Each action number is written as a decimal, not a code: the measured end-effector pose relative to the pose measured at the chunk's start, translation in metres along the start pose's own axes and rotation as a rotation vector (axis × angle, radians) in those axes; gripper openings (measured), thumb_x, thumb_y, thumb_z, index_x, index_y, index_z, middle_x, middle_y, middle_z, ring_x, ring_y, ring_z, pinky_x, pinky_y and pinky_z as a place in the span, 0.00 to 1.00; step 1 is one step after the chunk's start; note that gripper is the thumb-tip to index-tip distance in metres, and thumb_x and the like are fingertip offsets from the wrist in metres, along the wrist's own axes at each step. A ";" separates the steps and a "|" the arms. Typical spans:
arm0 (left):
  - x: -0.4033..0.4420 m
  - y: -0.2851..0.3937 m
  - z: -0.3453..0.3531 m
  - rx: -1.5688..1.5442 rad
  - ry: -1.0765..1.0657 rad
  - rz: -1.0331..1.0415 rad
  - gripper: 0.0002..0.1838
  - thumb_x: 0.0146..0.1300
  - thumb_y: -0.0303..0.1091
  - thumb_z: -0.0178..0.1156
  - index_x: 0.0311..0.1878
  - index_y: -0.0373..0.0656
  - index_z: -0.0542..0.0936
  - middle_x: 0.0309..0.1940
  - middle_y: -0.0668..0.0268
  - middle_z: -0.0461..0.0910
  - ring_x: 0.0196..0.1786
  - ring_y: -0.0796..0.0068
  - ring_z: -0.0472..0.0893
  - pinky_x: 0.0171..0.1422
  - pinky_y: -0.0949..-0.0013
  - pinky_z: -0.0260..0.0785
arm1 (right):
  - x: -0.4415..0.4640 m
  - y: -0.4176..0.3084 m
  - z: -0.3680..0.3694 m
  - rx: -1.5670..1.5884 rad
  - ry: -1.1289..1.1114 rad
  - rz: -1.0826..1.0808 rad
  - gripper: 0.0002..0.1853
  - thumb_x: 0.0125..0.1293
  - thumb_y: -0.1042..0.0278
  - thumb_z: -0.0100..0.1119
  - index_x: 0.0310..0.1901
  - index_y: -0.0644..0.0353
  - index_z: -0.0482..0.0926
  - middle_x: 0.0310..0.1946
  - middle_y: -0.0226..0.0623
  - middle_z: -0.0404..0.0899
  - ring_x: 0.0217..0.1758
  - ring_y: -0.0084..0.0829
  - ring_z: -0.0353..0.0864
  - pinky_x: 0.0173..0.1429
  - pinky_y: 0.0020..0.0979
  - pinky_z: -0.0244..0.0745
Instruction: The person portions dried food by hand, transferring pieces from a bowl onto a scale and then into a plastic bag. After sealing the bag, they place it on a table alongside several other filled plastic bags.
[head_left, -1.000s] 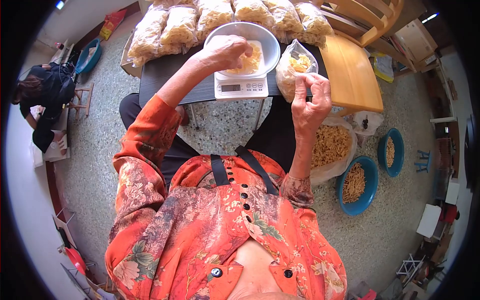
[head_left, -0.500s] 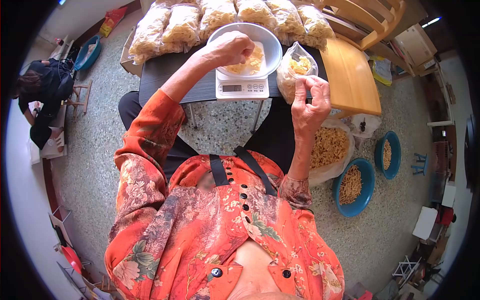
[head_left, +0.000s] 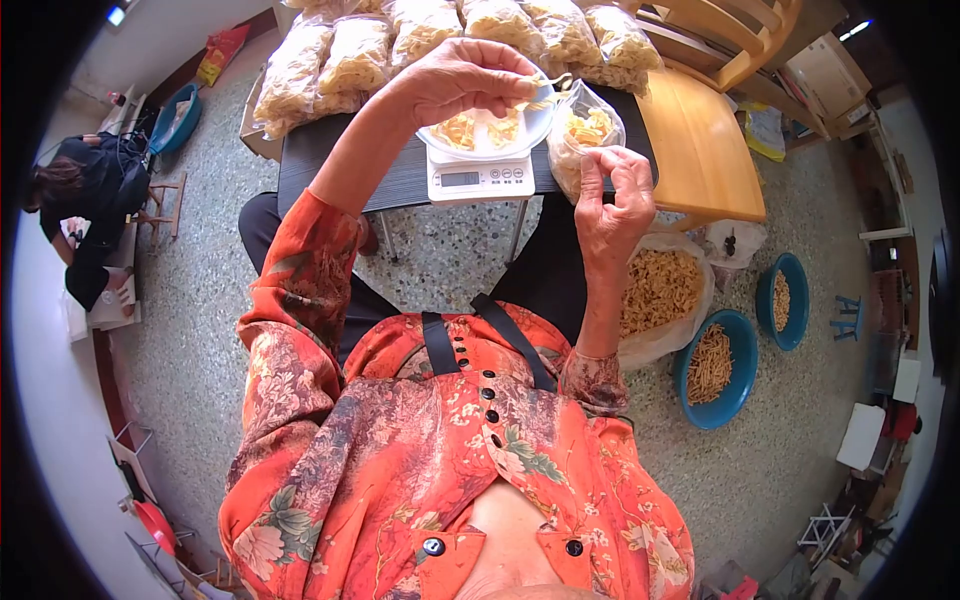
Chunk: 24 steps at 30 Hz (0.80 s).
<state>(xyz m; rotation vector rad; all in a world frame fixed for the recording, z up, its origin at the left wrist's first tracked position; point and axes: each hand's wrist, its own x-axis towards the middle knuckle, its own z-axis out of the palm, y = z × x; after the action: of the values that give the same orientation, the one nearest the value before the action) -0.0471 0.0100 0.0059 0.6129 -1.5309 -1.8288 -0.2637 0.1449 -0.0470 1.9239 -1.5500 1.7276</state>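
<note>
A white kitchen scale [head_left: 482, 180] stands at the near edge of the dark table, with a pale round bowl [head_left: 535, 133] on it. Pale yellow dried pieces [head_left: 456, 132] lie in the bowl. My left hand [head_left: 460, 85] is above the bowl, closed on a few pale yellow dried strips [head_left: 540, 98] that stick out toward the right. Beside the scale, a clear plastic bag [head_left: 567, 170] stands with its mouth open and similar pieces inside. My right hand [head_left: 615, 200] is closed in a pinch at the bag's near rim.
Several filled clear bags [head_left: 357, 55] line the table's far side. A wooden chair [head_left: 705, 150] adjoins it on the right. On the floor are a big sack of dried pieces [head_left: 660, 290] and blue basins [head_left: 745, 375]. Another person [head_left: 95, 180] sits far left.
My left hand has lifted out of the bowl and moved right toward the bag, with dried strips now showing in its fingers. My right hand stays at the bag's rim.
</note>
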 end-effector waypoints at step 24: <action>0.046 -0.007 0.087 1.423 0.251 0.361 0.05 0.51 0.33 0.68 0.32 0.45 0.88 0.26 0.58 0.84 0.34 0.55 0.85 0.43 0.58 0.77 | 0.000 -0.002 0.000 0.058 0.017 -0.008 0.07 0.57 0.77 0.72 0.38 0.61 0.86 0.37 0.38 0.82 0.42 0.39 0.81 0.48 0.38 0.77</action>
<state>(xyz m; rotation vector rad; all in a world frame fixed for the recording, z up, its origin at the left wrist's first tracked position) -0.1420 0.0344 0.0196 0.9999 -2.3788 -0.1445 -0.2623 0.1453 -0.0463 1.9340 -1.4999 1.8004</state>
